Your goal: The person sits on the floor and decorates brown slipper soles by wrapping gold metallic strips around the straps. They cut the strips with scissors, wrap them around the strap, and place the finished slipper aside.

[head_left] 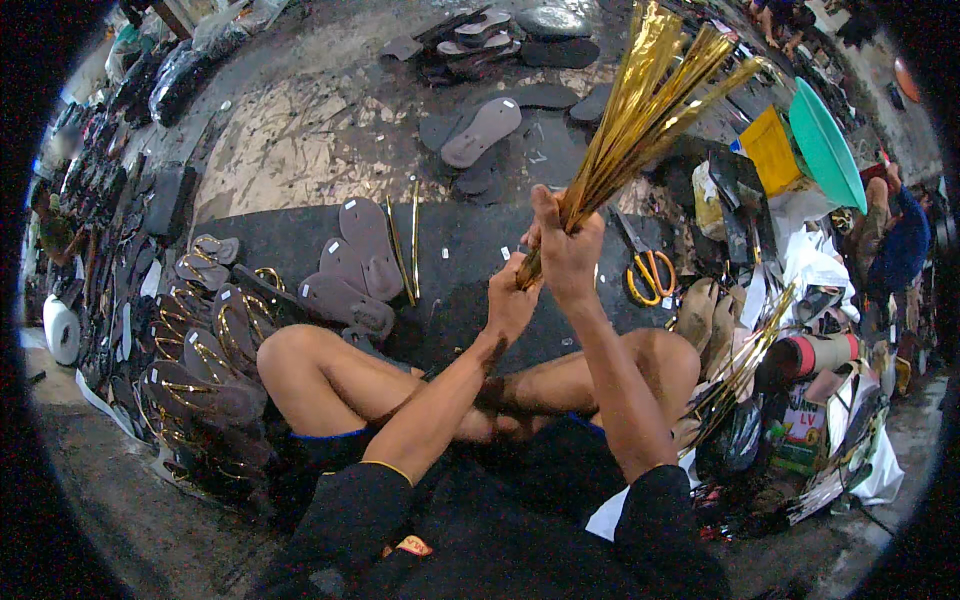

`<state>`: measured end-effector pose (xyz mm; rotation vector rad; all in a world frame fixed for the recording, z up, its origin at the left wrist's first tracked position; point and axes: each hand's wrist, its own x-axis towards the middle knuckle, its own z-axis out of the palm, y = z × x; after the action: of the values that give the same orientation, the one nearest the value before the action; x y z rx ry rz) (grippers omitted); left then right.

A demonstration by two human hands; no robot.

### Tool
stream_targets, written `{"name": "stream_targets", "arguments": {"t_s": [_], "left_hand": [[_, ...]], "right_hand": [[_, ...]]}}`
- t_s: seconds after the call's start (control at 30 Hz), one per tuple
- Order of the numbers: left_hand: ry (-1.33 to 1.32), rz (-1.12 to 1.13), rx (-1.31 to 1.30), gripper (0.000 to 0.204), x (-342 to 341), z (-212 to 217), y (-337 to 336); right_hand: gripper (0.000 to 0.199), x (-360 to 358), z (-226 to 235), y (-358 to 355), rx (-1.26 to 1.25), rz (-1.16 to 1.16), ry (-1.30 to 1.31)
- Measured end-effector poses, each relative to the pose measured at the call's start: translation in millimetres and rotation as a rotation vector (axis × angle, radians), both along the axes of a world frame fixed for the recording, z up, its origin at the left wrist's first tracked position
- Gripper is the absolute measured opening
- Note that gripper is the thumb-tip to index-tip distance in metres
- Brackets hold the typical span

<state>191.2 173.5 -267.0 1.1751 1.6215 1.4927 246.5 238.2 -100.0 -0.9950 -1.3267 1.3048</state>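
Observation:
A long bundle of shiny gold strips [640, 110] rises up and to the right from my two hands, fanning out at its far end. My right hand [572, 245] is wrapped round the bundle with the thumb up. Lower down, my left hand [513, 300] closes on the bundle's near end; its fingertips are partly hidden. On the dark mat [460, 270] beyond my crossed legs lie two loose gold strips [415, 240], beside several dark sandal soles [365, 250]. Scissors [650, 275] with orange handles rest to the right of my right hand.
Sandals with gold straps [205, 340] pile up at the left. At the far side lie more soles [482, 132]. On the right are a green basin [826, 145], a yellow box [768, 150], more gold strips [745, 370] and white plastic [815, 262]. Another person [895, 230] sits at the far right.

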Motion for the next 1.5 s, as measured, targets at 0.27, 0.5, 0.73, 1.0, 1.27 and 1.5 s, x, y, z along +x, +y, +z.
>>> {"name": "stream_targets", "arguments": {"t_s": [0.27,0.5,0.73,1.0,1.27,1.5], "left_hand": [[-0.071,-0.007,-0.045,0.023,2,63,-29],[-1.030,-0.325,-0.615,0.026,-48,7,-19],[-1.312,-0.415,-0.547,0.023,-42,-20,-23],[-1.245,-0.369,-0.584,0.019,-46,-16,-29],[-0.935,-0.130,-0.677,0.017,-84,15,-45],[-1.146,-0.310,-0.599,0.029,-95,0,-50]], "right_hand": [[0.044,-2,-7,74,-0.300,0.024,-0.058],[0.050,-54,-96,69,0.277,0.163,-0.871],[0.049,-161,-132,12,0.116,0.323,-1.058],[0.037,-153,-126,10,0.148,0.399,-1.072],[0.032,-118,-131,26,0.257,0.348,-1.179],[0.021,-60,-65,44,-0.183,0.170,-0.005]]}}
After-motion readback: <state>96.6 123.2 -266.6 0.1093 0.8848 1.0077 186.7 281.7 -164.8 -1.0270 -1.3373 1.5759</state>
